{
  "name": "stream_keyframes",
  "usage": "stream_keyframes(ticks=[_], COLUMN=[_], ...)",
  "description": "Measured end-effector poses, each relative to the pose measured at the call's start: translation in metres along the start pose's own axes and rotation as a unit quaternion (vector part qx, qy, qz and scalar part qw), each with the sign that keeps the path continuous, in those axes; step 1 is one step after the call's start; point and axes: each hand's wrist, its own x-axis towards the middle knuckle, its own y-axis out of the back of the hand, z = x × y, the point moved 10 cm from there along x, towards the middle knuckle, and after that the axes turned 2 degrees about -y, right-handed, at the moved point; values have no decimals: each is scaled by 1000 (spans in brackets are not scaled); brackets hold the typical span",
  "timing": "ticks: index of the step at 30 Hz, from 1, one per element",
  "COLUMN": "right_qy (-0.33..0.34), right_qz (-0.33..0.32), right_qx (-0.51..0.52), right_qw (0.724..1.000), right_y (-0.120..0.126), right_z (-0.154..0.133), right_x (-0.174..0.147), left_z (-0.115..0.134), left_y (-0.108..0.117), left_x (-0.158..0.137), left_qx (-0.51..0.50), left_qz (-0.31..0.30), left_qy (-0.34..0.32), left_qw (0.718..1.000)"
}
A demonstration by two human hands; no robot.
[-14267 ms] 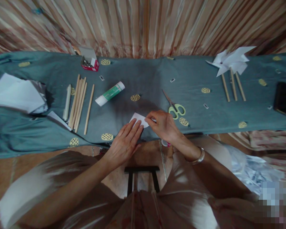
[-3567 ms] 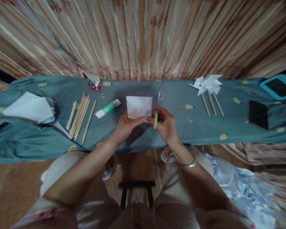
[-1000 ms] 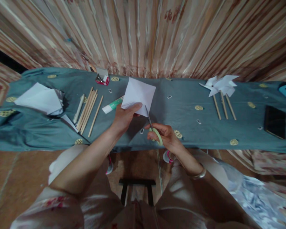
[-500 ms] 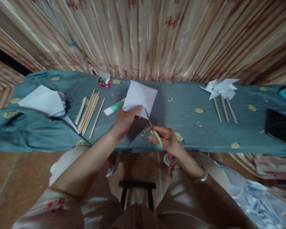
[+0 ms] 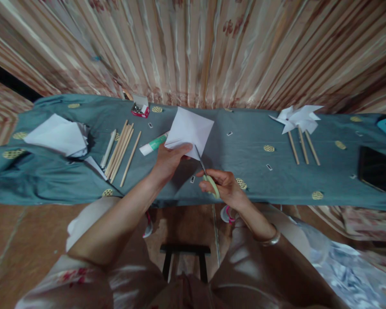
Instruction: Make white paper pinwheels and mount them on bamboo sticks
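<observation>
One striped curtain [image 5: 193, 51] hangs along the far edge of a long table [image 5: 299, 178], which is covered in teal pineapple-print cloth. Toward the table's left end lies a stack of white paper [image 5: 56, 135]. White pinwheels [image 5: 297, 119] on three sticks rest by the far edge, toward the right end. Midway along the table, a square white sheet [image 5: 193, 128] is held up nearer the near edge. The left hand [image 5: 170, 161] pinches its near-left side, thumb on top. The right hand [image 5: 223, 184] grips green-handled scissors [image 5: 213, 186], one blade over the sheet's near corner. Wooden sticks [image 5: 119, 150] lie left of centre, a black phone [image 5: 373, 168] near the right end. Smaller are the white-and-green tube [image 5: 152, 144], partly behind the sheet, and an open red box [image 5: 140, 110] at the far edge.
</observation>
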Motion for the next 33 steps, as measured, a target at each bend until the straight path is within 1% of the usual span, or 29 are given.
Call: stream_keyframes(ticks=[6, 12, 17, 27, 33], right_qy=[16, 1, -10, -4, 3], right_qz=[-2, 0, 15, 23, 8], right_qx=[-22, 0, 23, 16, 10], right_qw=[1000, 1000, 1000, 1000, 1000], right_y=[1, -1, 0, 2, 0], right_z=[-1, -4, -4, -7, -9], right_x=[0, 0, 0, 0, 1], left_z=[-2, 0, 1, 2, 3], left_y=[-1, -3, -2, -4, -4], left_x=[0, -1, -1, -4, -4], left_qx=[24, 7, 12, 34, 28], left_qz=[0, -7, -5, -5, -12], left_qy=[-2, -13, -7, -10, -16], left_qw=[1000, 1000, 1000, 999, 999])
